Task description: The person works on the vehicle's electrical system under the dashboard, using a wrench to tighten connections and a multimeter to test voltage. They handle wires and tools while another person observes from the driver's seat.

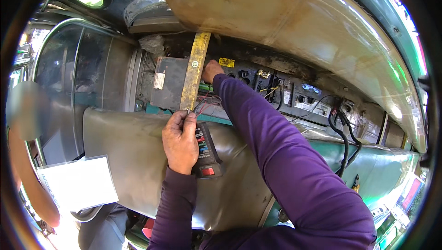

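Observation:
My left hand is closed in a pinch at the lower end of a worn yellow bar. A small light tip shows between thumb and finger; what it belongs to is unclear. Thin red and dark wires loop close to those fingertips. Beside that hand a black handheld tester with coloured keys lies on the seat cushion. My right hand reaches into the compartment behind the seat, just right of the bar. Its fingers are curled and partly hidden, so what they grip cannot be seen.
Left of the bar sits a dark grey box with a pale label. Cables and black battery-like units fill the compartment's right side. A raised panel overhangs it. Thick black cables hang at right. A white sheet and a blurred person stand left.

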